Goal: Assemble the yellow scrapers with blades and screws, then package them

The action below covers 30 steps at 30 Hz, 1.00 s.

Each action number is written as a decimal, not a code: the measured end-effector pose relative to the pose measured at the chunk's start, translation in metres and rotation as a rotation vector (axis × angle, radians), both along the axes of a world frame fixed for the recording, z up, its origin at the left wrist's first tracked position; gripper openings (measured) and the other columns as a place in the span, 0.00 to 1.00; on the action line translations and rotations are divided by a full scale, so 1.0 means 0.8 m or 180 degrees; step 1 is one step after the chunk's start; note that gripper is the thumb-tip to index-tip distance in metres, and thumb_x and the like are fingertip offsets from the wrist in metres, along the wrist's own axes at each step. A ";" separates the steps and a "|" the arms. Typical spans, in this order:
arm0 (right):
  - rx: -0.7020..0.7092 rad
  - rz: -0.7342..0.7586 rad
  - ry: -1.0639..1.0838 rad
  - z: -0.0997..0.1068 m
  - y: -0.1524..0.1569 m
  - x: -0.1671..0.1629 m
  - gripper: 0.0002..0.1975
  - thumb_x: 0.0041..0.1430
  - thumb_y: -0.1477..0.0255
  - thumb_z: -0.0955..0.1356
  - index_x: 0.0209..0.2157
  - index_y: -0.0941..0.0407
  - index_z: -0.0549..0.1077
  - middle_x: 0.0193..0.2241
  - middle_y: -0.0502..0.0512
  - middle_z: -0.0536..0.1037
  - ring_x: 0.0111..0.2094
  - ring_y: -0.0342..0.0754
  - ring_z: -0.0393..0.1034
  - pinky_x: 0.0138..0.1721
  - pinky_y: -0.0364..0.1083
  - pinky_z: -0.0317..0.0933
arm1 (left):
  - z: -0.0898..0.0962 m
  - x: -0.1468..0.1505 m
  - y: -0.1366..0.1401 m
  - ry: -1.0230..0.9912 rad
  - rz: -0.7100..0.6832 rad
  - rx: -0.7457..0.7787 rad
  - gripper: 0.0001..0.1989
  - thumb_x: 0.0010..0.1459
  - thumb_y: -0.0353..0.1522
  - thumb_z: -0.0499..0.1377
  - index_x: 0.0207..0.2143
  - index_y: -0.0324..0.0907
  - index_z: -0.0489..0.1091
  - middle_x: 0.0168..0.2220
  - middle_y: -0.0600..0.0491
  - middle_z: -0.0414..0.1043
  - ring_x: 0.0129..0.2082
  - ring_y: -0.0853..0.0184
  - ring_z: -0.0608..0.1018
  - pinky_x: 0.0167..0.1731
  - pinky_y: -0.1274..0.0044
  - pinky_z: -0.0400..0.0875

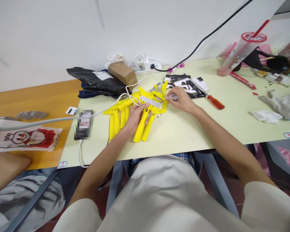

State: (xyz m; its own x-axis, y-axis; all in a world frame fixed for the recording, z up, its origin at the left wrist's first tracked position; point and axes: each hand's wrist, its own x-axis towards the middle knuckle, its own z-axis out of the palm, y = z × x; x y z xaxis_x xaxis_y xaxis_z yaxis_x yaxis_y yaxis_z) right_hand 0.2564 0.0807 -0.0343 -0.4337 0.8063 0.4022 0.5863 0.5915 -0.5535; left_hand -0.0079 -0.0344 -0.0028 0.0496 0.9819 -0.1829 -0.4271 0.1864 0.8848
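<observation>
- At the middle of the frame, our left hand (134,117) is closed around a yellow tool (140,126), its thumb by the flat metal strip (151,101).
- Just right of it, the fingers of our right hand (181,99) draw narrow near the tool's upper end; we cannot tell whether they grip anything.
- Left of centre, we see more yellow tools (111,125) lying on the pale tabletop (183,135).
- Right of centre, beyond our right hand, lie black-and-white cards (195,93) and a screwdriver (216,102) with a red handle.
- At upper centre, a brown box (123,72) sits beside a black plastic bag (96,82).
- At the upper right, a tilted cup (243,51) with a red straw stands near a red marker (243,80).
- At the far right, we see crumpled white gloves (284,104).
</observation>
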 end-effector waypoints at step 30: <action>-0.1338 0.0030 0.2626 0.032 -0.019 -0.026 0.32 0.54 0.41 0.82 0.46 0.47 0.74 0.31 0.49 0.80 0.30 0.51 0.76 0.36 0.54 0.74 | -0.011 0.008 -0.007 0.0284 -0.0703 -0.0085 0.20 0.60 0.41 0.74 0.47 0.39 0.75 0.44 0.44 0.85 0.33 0.67 0.85 0.15 0.82 0.67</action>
